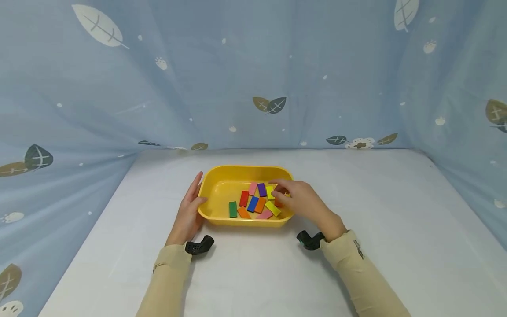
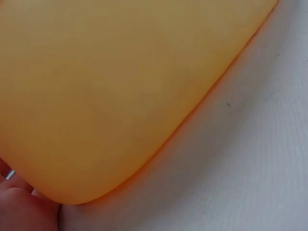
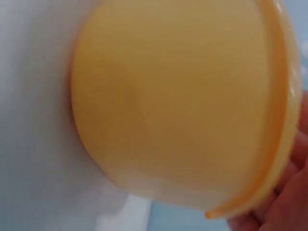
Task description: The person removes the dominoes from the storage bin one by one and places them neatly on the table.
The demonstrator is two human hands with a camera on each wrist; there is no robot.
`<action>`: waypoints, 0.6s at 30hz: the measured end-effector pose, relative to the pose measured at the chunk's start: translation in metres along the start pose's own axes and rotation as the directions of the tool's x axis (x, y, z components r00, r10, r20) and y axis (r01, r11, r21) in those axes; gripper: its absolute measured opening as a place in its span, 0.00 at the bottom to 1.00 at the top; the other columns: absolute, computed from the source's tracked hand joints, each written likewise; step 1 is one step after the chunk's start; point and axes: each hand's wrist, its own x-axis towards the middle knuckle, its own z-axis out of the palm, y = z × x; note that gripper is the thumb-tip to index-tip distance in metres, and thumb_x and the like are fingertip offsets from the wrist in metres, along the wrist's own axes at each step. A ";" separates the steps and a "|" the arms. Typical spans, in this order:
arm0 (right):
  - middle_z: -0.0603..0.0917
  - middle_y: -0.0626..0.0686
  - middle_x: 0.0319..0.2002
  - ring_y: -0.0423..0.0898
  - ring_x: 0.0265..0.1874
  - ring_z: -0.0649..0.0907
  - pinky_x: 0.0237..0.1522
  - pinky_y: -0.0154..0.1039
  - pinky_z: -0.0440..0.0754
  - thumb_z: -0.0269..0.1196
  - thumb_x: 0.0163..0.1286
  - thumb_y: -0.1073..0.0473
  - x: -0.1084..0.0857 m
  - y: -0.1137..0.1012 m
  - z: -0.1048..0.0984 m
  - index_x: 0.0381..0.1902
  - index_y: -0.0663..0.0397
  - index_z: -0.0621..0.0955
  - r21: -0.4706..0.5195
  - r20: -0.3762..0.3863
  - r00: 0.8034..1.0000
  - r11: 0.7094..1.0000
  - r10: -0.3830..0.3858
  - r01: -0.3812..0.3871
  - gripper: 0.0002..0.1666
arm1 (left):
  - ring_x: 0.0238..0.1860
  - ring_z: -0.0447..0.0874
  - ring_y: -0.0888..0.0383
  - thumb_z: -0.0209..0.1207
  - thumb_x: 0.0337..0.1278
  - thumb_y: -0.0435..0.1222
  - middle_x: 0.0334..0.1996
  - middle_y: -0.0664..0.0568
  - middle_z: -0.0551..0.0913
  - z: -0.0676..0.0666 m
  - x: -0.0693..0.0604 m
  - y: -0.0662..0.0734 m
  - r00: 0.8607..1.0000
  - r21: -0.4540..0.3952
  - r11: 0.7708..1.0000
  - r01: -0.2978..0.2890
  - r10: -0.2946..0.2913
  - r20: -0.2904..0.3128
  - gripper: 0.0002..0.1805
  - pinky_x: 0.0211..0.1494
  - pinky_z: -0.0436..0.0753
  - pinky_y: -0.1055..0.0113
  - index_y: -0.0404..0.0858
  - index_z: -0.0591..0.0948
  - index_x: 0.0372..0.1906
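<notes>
A yellow plastic tray (image 1: 222, 171) with rounded corners holds several small rectangular blocks. My left hand (image 1: 189, 215) grips its left end, the thumb over the rim and the fingers along the outer wall. Over the right end reaches my right hand (image 1: 305, 200), its bent fingers inside the tray, thumb and index finger apart. Closest to those fingertips are a yellow block (image 1: 270, 193) and an orange block (image 1: 278, 203), partly covered by the hand. Nearby lie a purple block (image 1: 262, 190) and another yellow block (image 1: 272, 208). Both wrist views show mostly the tray's outer wall.
Left and centre in the tray are a green block (image 1: 233, 209), a red block (image 1: 244, 198), a blue block (image 1: 252, 204), and pink and orange ones. A white cloth (image 1: 253, 273) covers the table. Behind it hangs a blue leaf-print curtain (image 1: 222, 79).
</notes>
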 end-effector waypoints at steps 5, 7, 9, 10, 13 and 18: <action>0.76 0.41 0.22 0.40 0.20 0.70 0.34 0.36 0.72 0.59 0.60 0.50 0.001 -0.016 0.012 0.49 0.50 0.79 -0.267 -0.010 0.999 0.963 -0.049 0.045 0.20 | 0.66 0.51 0.58 0.38 0.57 0.26 0.67 0.63 0.50 -0.001 -0.003 0.003 1.000 0.014 1.000 -0.016 0.016 -0.001 0.33 0.63 0.59 0.61 0.58 0.58 0.66; 0.76 0.40 0.21 0.40 0.21 0.71 0.38 0.37 0.71 0.60 0.58 0.50 0.001 -0.018 0.016 0.47 0.50 0.80 -0.317 -0.018 0.999 0.948 -0.048 0.040 0.20 | 0.66 0.51 0.58 0.37 0.57 0.25 0.67 0.62 0.51 0.000 -0.002 0.003 1.000 0.001 1.000 -0.028 0.028 0.007 0.32 0.63 0.59 0.61 0.54 0.59 0.66; 0.76 0.39 0.21 0.40 0.24 0.71 0.40 0.37 0.68 0.62 0.56 0.50 0.001 -0.019 0.019 0.46 0.49 0.81 -0.333 -0.011 0.999 0.942 -0.031 0.025 0.19 | 0.66 0.51 0.57 0.38 0.58 0.25 0.67 0.61 0.52 0.001 -0.001 0.001 0.999 -0.007 0.999 -0.033 0.033 0.007 0.31 0.63 0.59 0.61 0.52 0.60 0.66; 0.75 0.39 0.21 0.40 0.24 0.71 0.39 0.37 0.66 0.62 0.56 0.50 0.001 -0.018 0.020 0.46 0.48 0.81 -0.333 -0.003 1.000 0.943 -0.020 0.018 0.19 | 0.66 0.51 0.57 0.39 0.59 0.26 0.67 0.61 0.52 0.002 -0.001 0.001 0.999 -0.008 0.999 -0.033 0.033 0.006 0.31 0.63 0.59 0.62 0.51 0.60 0.66; 0.74 0.38 0.20 0.40 0.25 0.71 0.37 0.37 0.64 0.64 0.54 0.50 0.002 -0.018 0.023 0.46 0.48 0.81 -0.339 0.016 1.000 0.941 0.012 -0.005 0.20 | 0.65 0.52 0.59 0.40 0.59 0.26 0.66 0.61 0.54 0.003 -0.001 -0.001 1.000 -0.012 1.000 -0.029 0.029 -0.011 0.29 0.62 0.60 0.64 0.51 0.62 0.65; 0.77 0.41 0.23 0.42 0.28 0.73 0.39 0.38 0.65 0.64 0.54 0.50 0.005 -0.021 0.028 0.46 0.49 0.81 -0.361 0.022 1.000 0.933 0.021 -0.012 0.21 | 0.64 0.54 0.57 0.40 0.59 0.27 0.66 0.61 0.55 0.000 -0.002 0.000 0.999 -0.005 0.999 -0.040 0.040 -0.025 0.28 0.62 0.62 0.64 0.49 0.63 0.64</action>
